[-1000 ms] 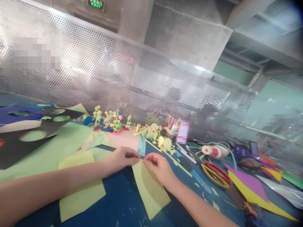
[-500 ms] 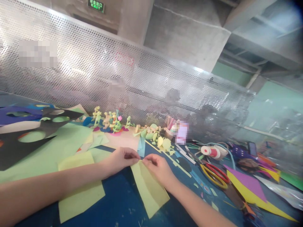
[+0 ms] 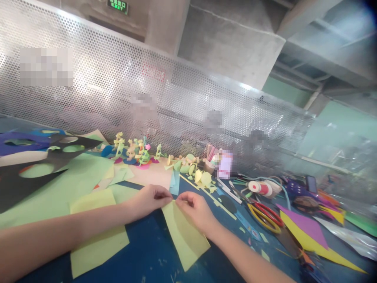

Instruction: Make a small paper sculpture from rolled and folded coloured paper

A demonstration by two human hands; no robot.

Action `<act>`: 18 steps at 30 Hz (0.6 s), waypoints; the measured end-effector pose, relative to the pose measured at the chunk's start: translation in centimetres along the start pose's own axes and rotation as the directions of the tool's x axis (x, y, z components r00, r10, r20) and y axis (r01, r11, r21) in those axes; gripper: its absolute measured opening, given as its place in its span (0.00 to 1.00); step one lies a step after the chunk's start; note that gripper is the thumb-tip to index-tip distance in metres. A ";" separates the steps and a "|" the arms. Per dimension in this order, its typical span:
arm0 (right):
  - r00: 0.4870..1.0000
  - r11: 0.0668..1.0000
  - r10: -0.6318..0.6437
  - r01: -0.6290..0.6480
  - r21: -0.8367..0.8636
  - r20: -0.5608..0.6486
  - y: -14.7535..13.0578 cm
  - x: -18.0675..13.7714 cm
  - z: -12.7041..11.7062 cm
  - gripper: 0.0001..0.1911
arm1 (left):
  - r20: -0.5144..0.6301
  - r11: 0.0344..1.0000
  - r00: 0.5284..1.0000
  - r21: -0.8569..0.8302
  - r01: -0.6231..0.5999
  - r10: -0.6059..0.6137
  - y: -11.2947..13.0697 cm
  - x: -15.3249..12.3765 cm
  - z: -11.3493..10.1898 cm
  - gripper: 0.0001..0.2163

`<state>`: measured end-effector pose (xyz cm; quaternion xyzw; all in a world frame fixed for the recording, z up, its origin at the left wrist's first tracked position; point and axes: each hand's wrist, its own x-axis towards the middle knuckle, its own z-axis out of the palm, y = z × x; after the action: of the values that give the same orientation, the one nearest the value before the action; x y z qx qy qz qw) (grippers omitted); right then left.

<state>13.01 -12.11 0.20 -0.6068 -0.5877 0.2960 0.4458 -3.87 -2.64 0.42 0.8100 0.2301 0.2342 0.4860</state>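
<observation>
Both hands meet at the far end of a pale yellow-green sheet of paper (image 3: 185,237), which slants toward me over the blue table (image 3: 144,251). My left hand (image 3: 153,198) pinches its top left corner between thumb and fingertips. Close beside it, my right hand (image 3: 196,208) pinches the same end, with a shadow falling on the paper below. Under my left forearm lies another yellow-green sheet (image 3: 97,251), partly covered by the arm. Whether the pinched end is folded is too small to tell.
Small paper figures (image 3: 144,155) and cut paper discs (image 3: 203,177) stand behind my hands. On the right are red and yellow scissors (image 3: 266,216), a thread spool (image 3: 260,188) and purple and yellow paper (image 3: 309,232). Black paper with holes (image 3: 17,188) lies left. A perforated metal panel (image 3: 182,94) rises behind.
The view has shifted very slightly. Both hands keep the same pinch on the paper's far end, with hardly any visible movement.
</observation>
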 end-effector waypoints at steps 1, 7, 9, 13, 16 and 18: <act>1.000 1.000 -0.001 0.001 0.000 0.002 0.0 0.0 0.0 0.13 | -0.003 1.000 1.000 -0.008 0.000 0.000 0.0 0.0 0.0 0.13; 1.000 0.999 -0.004 0.004 0.034 0.026 -0.1 0.1 0.2 0.11 | 0.006 0.998 1.000 -0.060 -0.019 0.019 0.1 -0.1 0.1 0.10; 1.000 0.999 -0.004 0.002 0.046 0.029 -0.1 0.1 0.2 0.11 | 0.006 0.998 1.000 -0.065 -0.021 0.021 0.1 -0.1 0.2 0.10; 1.000 1.000 -0.002 0.001 0.022 0.022 -0.1 0.2 0.1 0.13 | -0.003 0.997 1.000 -0.074 -0.018 0.018 0.0 0.0 0.2 0.10; 1.000 1.000 0.014 -0.015 0.025 0.020 -0.2 0.2 0.1 0.14 | -0.018 0.998 1.000 -0.060 -0.012 0.011 0.0 0.0 0.1 0.10; 1.000 0.999 0.010 -0.011 0.032 0.017 -0.2 0.2 0.1 0.14 | -0.023 0.999 1.000 -0.043 -0.009 0.008 0.1 -0.1 0.1 0.10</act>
<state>12.85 -11.87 0.37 -0.6003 -0.5834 0.3128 0.4488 -3.85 -2.75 0.42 0.7975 0.2270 0.2506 0.4997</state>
